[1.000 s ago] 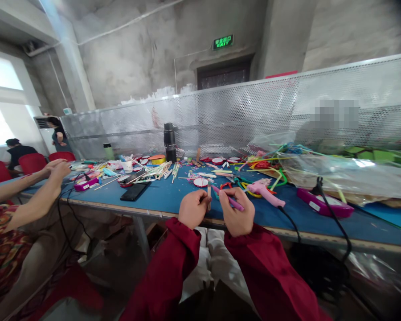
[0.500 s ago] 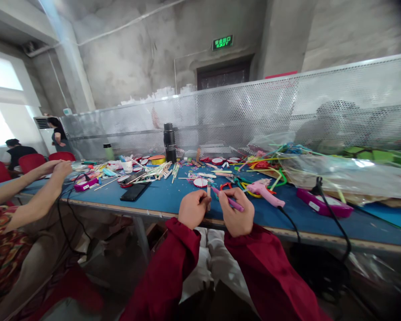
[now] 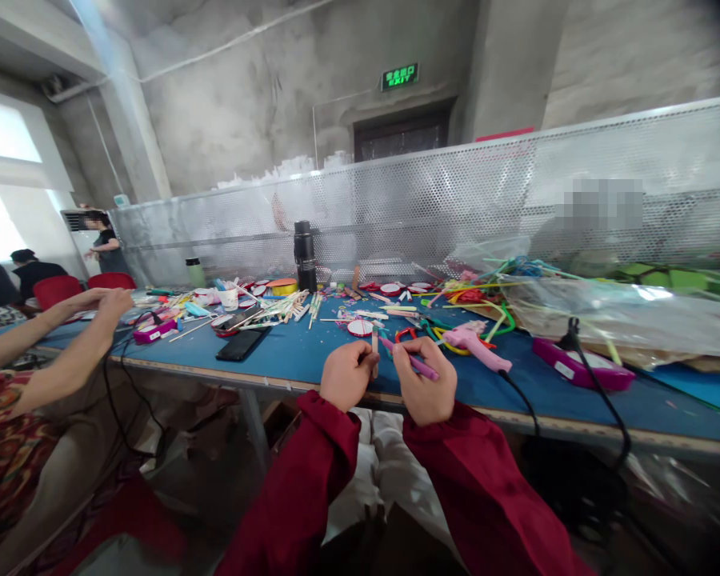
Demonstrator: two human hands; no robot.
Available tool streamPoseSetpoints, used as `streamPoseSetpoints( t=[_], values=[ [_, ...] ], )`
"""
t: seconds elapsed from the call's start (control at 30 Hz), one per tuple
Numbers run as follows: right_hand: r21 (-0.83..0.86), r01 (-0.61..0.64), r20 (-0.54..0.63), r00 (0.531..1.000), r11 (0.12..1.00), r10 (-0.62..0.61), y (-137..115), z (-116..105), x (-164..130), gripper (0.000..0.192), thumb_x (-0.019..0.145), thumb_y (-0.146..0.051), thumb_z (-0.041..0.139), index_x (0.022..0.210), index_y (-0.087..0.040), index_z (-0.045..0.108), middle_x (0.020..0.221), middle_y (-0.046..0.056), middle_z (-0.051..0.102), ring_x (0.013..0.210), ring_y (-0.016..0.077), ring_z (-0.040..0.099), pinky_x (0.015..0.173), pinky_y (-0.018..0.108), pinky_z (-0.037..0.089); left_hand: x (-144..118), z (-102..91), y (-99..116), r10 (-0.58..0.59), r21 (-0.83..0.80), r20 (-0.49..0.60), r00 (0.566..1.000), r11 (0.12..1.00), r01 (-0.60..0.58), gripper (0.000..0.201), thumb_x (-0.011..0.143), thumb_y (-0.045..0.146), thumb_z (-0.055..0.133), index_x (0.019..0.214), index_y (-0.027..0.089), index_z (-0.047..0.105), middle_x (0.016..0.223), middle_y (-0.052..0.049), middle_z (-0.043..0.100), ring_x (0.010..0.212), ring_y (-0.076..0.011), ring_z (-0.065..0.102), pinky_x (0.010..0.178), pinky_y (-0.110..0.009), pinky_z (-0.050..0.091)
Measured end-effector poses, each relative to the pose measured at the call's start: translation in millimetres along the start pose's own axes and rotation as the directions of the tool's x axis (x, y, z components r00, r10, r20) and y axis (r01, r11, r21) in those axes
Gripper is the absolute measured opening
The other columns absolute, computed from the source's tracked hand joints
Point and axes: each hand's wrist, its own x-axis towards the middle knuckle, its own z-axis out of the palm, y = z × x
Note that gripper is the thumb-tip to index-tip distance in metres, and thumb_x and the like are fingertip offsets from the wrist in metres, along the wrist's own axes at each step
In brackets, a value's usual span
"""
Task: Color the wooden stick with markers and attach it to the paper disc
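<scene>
Over the front edge of the blue table (image 3: pixel 300 364), my left hand (image 3: pixel 343 376) pinches a flat wooden craft stick (image 3: pixel 375 342) that stands upright. Close beside it on the right, my right hand (image 3: pixel 429 392) is closed around a purple pen (image 3: pixel 424 369), its tip end pointing left towards the stick. The tip and the stick are too small to tell whether they touch. A round white piece with a red rim (image 3: pixel 360 328) lies just beyond my hands. To the right of my right hand is a pink glue gun (image 3: pixel 477 346) with a black cord.
A black phone (image 3: pixel 243 344), piled sticks (image 3: pixel 282 308) and a black bottle (image 3: pixel 304 256) stand or lie left of centre. Purple boxes with black cables sit at right (image 3: pixel 582 364) and left (image 3: pixel 154 331). Plastic bags (image 3: pixel 636 312) cover the right side. A co-worker's forearms (image 3: pixel 78 336) reach in at left.
My hands, the stick and the pen look almost unmoved. At far left, a dark-clothed figure has come into view at the edge, and the standing person has turned with an arm raised.
</scene>
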Motion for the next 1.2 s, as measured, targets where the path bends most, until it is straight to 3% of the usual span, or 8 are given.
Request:
streamPoseSetpoints(
  t=[1.2],
  values=[
    [-0.026, 0.080, -0.012, 0.997, 0.996, -0.081, -5.9, 0.9, 1.7, 0.020, 0.092, -0.038, 0.064, 0.078, -0.024, 0.065, 0.075, 0.001, 0.071, 0.074, 0.0194, 0.065, 0.076, 0.035, 0.048, -0.4, -0.5, 2.6, 0.020, 0.026, 0.006, 1.000, 0.999, -0.020, 0.032, 0.097, 0.031, 0.054, 0.067, 0.021, 0.058, 0.065, 0.002, 0.066, 0.067, -0.0139, 0.059, 0.068, -0.024, 0.041]
  ],
)
